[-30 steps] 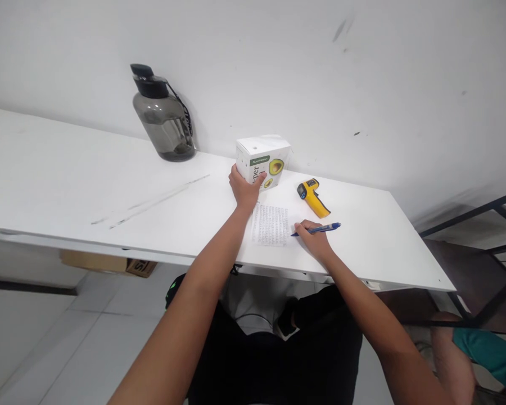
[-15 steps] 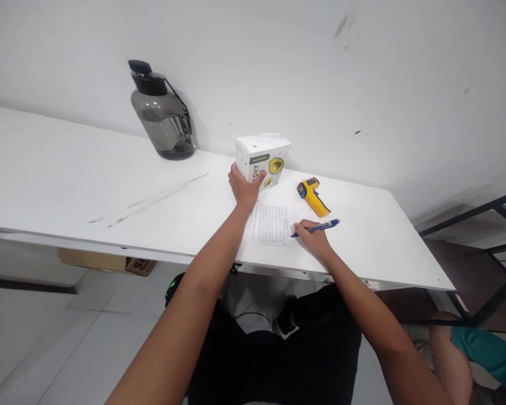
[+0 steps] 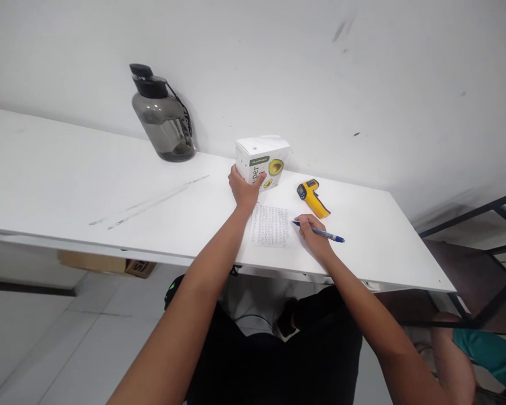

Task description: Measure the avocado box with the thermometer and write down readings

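My left hand [image 3: 245, 187] is wrapped round the lower front of a white box [image 3: 263, 145] printed with avocados, which stands on the white table near the wall. Between my fingers and thumb, my right hand [image 3: 314, 233] holds a blue pen [image 3: 329, 234]. Its tip points left, just off the right edge of a paper sheet [image 3: 270, 226] covered in lines of handwriting. The sheet lies flat in front of the box. Beyond my right hand, a yellow and black infrared thermometer [image 3: 314, 198] rests on the table.
A large grey water bottle [image 3: 163, 126] with a black lid stands at the back left, by the wall. Under the white table [image 3: 67, 169] lies a cardboard box [image 3: 105, 262]. Black metal rails [image 3: 472, 215] and a person's leg [image 3: 452, 354] are at the right.
My right hand has turned the pen, so its tip has risen up the sheet's right side and its back end has dropped. My left hand stays on the box.
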### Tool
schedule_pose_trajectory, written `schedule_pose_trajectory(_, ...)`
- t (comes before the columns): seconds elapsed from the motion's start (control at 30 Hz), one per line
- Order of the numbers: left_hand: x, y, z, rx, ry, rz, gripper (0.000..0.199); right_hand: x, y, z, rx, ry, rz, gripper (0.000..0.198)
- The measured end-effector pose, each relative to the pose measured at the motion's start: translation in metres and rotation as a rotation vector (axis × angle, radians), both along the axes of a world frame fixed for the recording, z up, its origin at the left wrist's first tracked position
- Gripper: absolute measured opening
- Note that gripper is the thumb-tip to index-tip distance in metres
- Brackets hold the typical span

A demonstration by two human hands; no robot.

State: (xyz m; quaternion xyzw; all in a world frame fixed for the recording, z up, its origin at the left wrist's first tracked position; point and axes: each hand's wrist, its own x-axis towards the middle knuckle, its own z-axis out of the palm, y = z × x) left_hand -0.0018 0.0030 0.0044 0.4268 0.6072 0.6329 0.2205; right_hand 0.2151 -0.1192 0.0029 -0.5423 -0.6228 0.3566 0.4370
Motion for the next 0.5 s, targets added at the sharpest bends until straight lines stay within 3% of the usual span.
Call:
schedule_pose_trajectory(0.33,-0.0004,0.0012,-0.0001,-0.006,-0.006,-0.006,0.093,-0.0053,-0.0020,0.0068,-0.048,-0.012,-0.035,0.050)
schedule_pose_trajectory(0.5,-0.0001,0.0016,-0.0010,-0.009,0.002,0.003,0.092,-0.0049,-0.0002,-0.0003,0.002,-0.023,-0.063,0.041)
